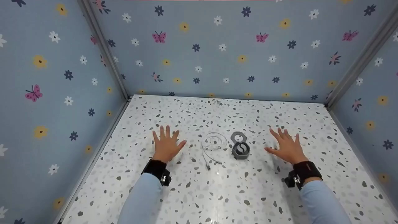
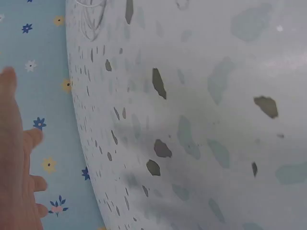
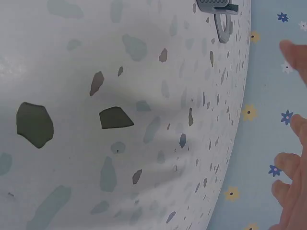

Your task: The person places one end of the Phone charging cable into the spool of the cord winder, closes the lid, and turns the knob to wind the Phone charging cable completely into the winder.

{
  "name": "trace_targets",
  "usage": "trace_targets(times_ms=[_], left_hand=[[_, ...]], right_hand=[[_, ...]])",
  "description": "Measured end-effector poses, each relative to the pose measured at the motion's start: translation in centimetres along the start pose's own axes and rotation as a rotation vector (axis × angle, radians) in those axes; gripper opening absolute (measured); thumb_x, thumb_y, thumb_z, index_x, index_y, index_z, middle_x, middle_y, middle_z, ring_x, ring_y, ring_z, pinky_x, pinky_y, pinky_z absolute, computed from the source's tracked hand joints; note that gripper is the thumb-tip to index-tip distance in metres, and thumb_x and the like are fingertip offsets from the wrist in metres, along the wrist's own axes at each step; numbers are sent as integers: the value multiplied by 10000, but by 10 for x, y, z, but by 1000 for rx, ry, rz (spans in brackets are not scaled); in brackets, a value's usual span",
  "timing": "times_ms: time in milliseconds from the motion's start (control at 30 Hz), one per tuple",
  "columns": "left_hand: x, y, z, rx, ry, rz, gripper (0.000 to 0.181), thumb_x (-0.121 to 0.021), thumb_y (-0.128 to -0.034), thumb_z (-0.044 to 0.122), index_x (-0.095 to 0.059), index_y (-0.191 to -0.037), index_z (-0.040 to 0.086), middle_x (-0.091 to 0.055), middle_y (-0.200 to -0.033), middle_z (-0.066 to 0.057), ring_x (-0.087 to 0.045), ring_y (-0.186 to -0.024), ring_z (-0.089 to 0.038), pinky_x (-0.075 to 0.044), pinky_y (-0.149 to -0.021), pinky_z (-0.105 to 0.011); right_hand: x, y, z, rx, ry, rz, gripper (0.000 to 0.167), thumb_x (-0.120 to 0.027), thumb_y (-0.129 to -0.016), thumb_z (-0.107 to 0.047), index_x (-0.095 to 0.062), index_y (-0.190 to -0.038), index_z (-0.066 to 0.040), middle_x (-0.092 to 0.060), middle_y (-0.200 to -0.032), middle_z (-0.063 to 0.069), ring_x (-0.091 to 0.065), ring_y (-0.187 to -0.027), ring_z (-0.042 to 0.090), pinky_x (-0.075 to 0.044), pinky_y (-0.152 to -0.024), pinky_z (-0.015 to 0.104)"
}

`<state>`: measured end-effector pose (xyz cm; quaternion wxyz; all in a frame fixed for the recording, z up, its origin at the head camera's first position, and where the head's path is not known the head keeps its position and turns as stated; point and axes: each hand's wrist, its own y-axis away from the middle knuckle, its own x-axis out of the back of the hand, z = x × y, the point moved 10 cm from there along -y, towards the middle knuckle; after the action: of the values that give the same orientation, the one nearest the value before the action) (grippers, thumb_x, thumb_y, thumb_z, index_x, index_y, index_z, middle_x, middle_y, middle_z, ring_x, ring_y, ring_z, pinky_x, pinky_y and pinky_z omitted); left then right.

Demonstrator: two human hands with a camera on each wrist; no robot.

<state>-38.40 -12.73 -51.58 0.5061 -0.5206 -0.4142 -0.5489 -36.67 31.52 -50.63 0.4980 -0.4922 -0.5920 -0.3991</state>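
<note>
My left hand (image 1: 166,145) is spread out with straight fingers over the speckled table, holding nothing. To its right, apart from it, lies a loosely coiled white cable (image 1: 214,141) with a dark plug end nearest me. My right hand (image 1: 286,147) is also spread, fingers apart and nothing in it. Between the cable and that hand sits a grey octagonal case (image 1: 241,151) with a dark inside and an S-shaped divider. A matching grey ring-like lid (image 1: 238,137) with a round hole lies just behind the case. In the right wrist view, part of the grey case (image 3: 218,6) shows at the top edge.
The white speckled table (image 1: 214,193) is bounded by blue panels with flowers and butterflies: a back panel (image 1: 210,56), a left panel (image 1: 62,118) and a right panel (image 1: 370,102). Grey metal posts stand at both back corners.
</note>
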Motion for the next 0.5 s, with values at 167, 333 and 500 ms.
trace_targets(times_ms=[167, 333, 500], left_hand=[[-2, -2, 10, -33, -26, -85, 368, -572, -951, 360, -659, -1101, 36, -670, -1041, -199, -620, -1011, -396, -449, -946, -554], [-11, -1, 7, 0, 31, -155, 255, -587, -938, 264, -658, -830, 44, -646, -705, -100, -607, -600, -231, -529, -570, -418], [-12, -3, 9, -6, 39, -159, 248, -578, -939, 251, -652, -822, 45, -647, -714, -97, -586, -587, -207, -525, -561, -411]], right_hand=[[-10, -5, -6, 2, -43, -91, 576, -626, -927, -365, -491, -1389, -48, -553, -1319, 261, -586, -1107, 417, -463, -904, 583], [-25, -13, -2, -88, -17, -212, 313, -609, -931, -229, -640, -1143, -1, -682, -1052, 205, -661, -813, 302, -535, -676, 474], [-31, -26, -10, -152, -7, -277, 314, -606, -922, -218, -636, -1121, 23, -670, -1086, 220, -650, -919, 364, -507, -780, 576]])
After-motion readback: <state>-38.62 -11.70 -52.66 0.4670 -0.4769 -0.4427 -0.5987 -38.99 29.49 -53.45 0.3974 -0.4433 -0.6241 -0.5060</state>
